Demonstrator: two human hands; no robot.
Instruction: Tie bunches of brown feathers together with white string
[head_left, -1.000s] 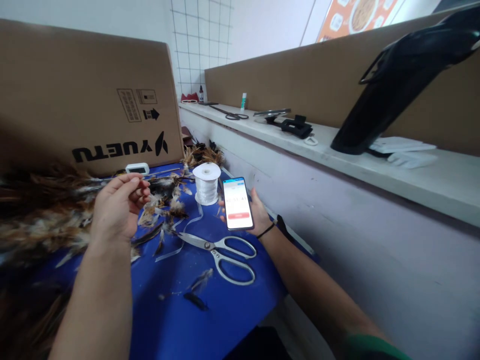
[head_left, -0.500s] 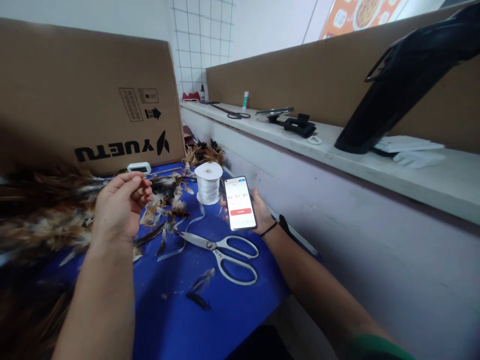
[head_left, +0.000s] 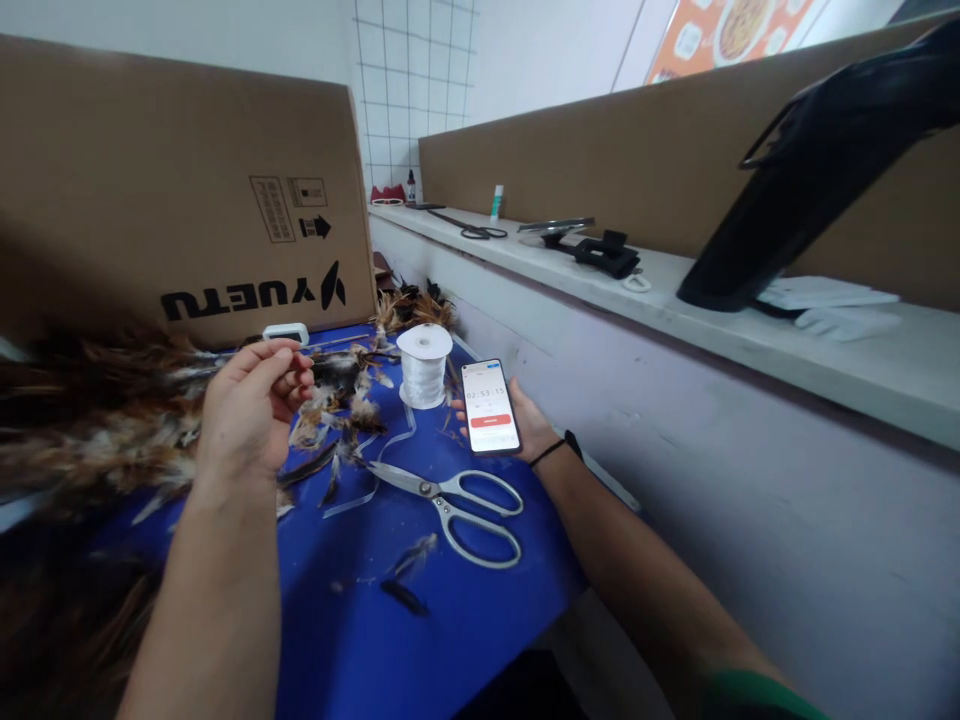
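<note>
My right hand (head_left: pixel 531 425) wraps around a smartphone (head_left: pixel 490 407), holding it upright with the lit screen facing me; the screen shows running digits and a red button. Raised over brown feathers (head_left: pixel 330 408), my left hand (head_left: pixel 251 400) is closed in a pinch, thumb against the fingers; whatever it may hold is too small to make out. Between my hands stands a spool of white ribbon (head_left: pixel 424 370), its loose end trailing over the blue table surface (head_left: pixel 360 660). Silver scissors (head_left: pixel 442 495) lie below the phone, handles to the right. Small dark feathers (head_left: pixel 405 595) lie in front.
A large cardboard box (head_left: pixel 187 180) stands at the back left, with a small white device (head_left: pixel 286 332) before it. Along the right, a ledge (head_left: pixel 675 325) carries a glue stick (head_left: pixel 497 202), a black clamp (head_left: pixel 607 255) and a large black device (head_left: pixel 787 190).
The digits on the phone have advanced. My view has shifted slightly, so everything sits a little further right. Both hands keep nearly the same pose.
</note>
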